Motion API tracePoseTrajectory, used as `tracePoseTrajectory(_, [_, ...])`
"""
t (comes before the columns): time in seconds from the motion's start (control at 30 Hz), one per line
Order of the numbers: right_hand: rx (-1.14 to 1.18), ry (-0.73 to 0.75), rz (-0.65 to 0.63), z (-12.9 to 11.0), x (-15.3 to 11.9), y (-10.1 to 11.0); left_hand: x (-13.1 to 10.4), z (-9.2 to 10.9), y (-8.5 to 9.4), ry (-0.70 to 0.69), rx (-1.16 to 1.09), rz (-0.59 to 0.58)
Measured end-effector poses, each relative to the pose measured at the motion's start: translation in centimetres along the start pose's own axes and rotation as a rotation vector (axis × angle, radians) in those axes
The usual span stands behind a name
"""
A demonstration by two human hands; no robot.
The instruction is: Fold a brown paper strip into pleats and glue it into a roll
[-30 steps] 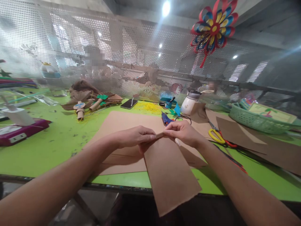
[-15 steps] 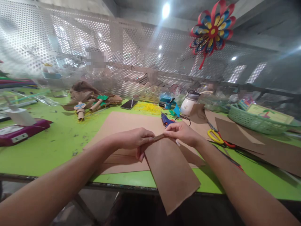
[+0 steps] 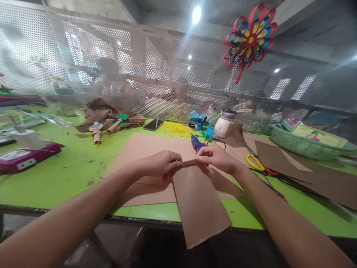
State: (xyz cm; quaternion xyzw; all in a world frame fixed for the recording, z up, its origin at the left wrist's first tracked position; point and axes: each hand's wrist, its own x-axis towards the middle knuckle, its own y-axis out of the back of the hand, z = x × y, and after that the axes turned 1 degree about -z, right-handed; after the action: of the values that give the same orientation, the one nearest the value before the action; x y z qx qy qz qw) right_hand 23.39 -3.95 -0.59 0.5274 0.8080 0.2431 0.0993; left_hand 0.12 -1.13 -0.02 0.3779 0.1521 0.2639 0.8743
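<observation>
A strip of brown paper (image 3: 200, 204) has its top edge folded into a narrow band, and its lower end hangs past the table's front edge. My left hand (image 3: 164, 165) pinches the left end of the fold, some fingers tucked behind. At the right end, my right hand (image 3: 213, 157) grips the fold between thumb and fingers. Under both hands lie larger tan paper sheets (image 3: 134, 149). Just beyond my right hand is a blue glue gun (image 3: 196, 143).
On the green table (image 3: 69, 175) are a purple power strip (image 3: 28, 158), paper dolls (image 3: 96, 132), a phone (image 3: 153, 124), a white bottle (image 3: 223, 124), yellow-handled scissors (image 3: 254, 162), a green basket (image 3: 306, 143) and dark brown paper (image 3: 329, 182) at right.
The hanging end of the brown paper has swung slightly left and up. My right hand has shifted a little right along the fold; both hands still hold it.
</observation>
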Motion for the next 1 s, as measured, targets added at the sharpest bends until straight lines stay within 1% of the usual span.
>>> tracePoseTrajectory(0.13, [-0.025, -0.022, -0.065, -0.3, 0.0, -0.6, -0.2, 0.0, 0.1, -0.018, 0.056, 0.032])
tracePoseTrajectory(0.23, [-0.018, -0.03, -0.084, -0.3, 0.0, -0.9, -0.2, 0.1, 0.4, -0.002, 0.05, 0.036])
tracePoseTrajectory(0.37, [-0.011, -0.022, -0.101, -0.1, 0.1, -0.9, -0.1, 0.0, 0.8, -0.017, 0.06, 0.049])
tracePoseTrajectory(0.43, [-0.011, -0.027, -0.089, -0.1, 0.1, -0.7, -0.1, -0.2, 1.0, -0.025, -0.005, 0.03])
tracePoseTrajectory(0.53, [-0.018, -0.036, -0.073, 0.0, 0.1, -0.6, -0.2, -0.3, 1.2, -0.025, -0.206, -0.022])
tracePoseTrajectory(0.63, [-0.017, -0.035, -0.081, 0.0, 0.1, -0.6, -0.4, -0.5, 1.1, 0.009, -0.377, -0.073])
tracePoseTrajectory(0.73, [-0.02, -0.042, -0.091, 0.0, 0.1, -0.7, -0.3, -0.7, 0.8, 0.05, -0.429, -0.119])
tracePoseTrajectory(0.77, [-0.02, -0.043, -0.095, 0.0, 0.1, -0.7, -0.3, -0.7, 0.8, 0.058, -0.417, -0.122])
tracePoseTrajectory(0.83, [-0.016, -0.042, -0.103, 0.1, 0.2, -0.7, -0.2, -0.7, 0.6, 0.066, -0.352, -0.091])
tracePoseTrajectory(0.9, [-0.018, -0.035, -0.111, 0.2, 0.2, -0.6, 0.0, -0.7, 0.4, 0.057, -0.242, -0.034])
tracePoseTrajectory(1.0, [-0.047, -0.02, -0.151, 0.3, 0.2, -0.4, 0.1, -0.6, 0.2, 0.007, -0.048, 0.043])
